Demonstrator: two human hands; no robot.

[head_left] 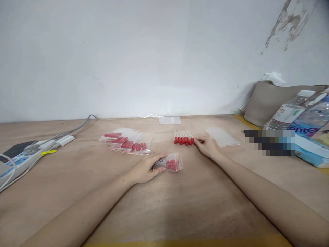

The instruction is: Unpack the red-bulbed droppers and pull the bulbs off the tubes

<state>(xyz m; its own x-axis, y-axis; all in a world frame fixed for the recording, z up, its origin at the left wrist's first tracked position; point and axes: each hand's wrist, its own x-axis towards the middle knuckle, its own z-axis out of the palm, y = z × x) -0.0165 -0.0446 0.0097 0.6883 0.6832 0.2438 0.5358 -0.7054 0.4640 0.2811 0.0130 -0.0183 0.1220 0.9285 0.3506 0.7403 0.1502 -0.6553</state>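
Note:
My left hand (151,169) is closed around a small clear zip bag (172,164) lying low over the table, with several red-tipped pieces inside. Farther back, a row of white sticks with round red tips (183,139) lies side by side. The fingertips of my right hand (205,144) pinch a red-tipped stick at the row's right end. Filled clear bags (128,141) with red tips showing overlap in a pile left of the row. Beside my right hand lies a stack of flat clear bags (223,136).
A white-bordered packet (170,120) lies near the wall. At left are a power strip (31,154) and cables (77,128). Along the right stand a beige bag (259,103) and a water bottle (286,111), with a blue-and-white package (311,149) in front.

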